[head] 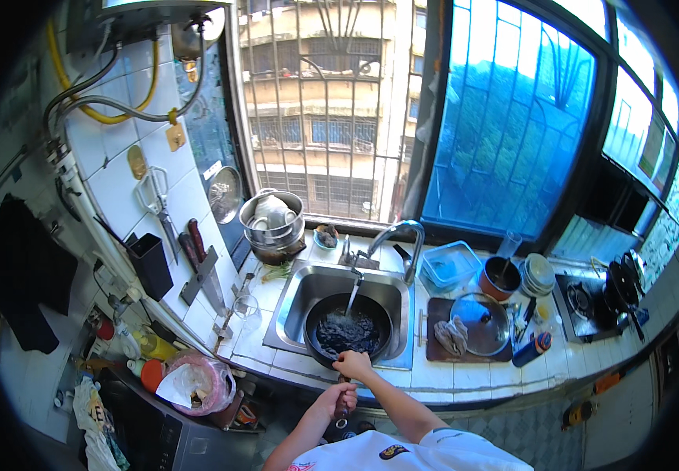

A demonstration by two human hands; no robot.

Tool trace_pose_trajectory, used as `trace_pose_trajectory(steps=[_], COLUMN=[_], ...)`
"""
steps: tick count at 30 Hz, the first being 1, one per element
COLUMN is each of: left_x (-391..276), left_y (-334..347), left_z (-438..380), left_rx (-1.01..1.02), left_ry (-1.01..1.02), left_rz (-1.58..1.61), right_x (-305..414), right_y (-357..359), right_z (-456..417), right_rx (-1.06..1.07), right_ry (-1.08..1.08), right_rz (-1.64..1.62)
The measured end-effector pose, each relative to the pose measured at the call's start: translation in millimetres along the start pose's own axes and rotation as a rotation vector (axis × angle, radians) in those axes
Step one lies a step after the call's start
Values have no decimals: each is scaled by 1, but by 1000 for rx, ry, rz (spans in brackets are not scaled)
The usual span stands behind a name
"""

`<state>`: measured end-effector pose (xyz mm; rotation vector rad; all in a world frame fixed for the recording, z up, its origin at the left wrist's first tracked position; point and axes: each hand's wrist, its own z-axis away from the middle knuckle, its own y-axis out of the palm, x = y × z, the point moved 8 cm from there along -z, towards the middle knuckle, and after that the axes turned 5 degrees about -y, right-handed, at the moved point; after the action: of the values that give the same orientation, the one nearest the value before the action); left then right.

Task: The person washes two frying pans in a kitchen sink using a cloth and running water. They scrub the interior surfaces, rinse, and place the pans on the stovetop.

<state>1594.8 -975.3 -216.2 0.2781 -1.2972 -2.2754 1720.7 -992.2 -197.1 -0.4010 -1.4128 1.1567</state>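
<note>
A dark wok [348, 306] rests over the stainless steel sink [399, 288], its near rim overlapping the sink's front edge. Water runs into it from the chrome faucet [419, 247], and the water inside is rippling. My left hand [338, 400] is wrapped around the wok's brown handle [343, 412] close to its ringed end. Farther up, my right hand [353, 364] grips where the handle meets the wok, hiding that joint.
Right of the sink, a glass lid [495, 329] and a rag [451, 337] lie on a cutting board [433, 312]. A drinking glass [247, 311] stands left. Cleavers [207, 277] hang on the left wall. A pink bin bag [221, 382] sits below, and a gas stove [569, 329] lies far right.
</note>
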Motion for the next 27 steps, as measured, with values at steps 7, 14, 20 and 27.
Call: trace_pose_trajectory(steps=[7, 14, 20, 27], left_x=[-2, 0, 0, -1], left_y=[2, 6, 6, 6], left_z=[-4, 3, 0, 3], left_rx=[18, -12, -32, -1], left_ry=[-9, 24, 8, 38], left_rz=[18, 1, 18, -9], right_x=[2, 3, -6, 2], right_y=[-7, -3, -1, -7], right_z=[1, 2, -4, -1], right_rx=[16, 2, -37, -96], right_ry=[17, 14, 15, -22], right_rz=[6, 18, 45, 14])
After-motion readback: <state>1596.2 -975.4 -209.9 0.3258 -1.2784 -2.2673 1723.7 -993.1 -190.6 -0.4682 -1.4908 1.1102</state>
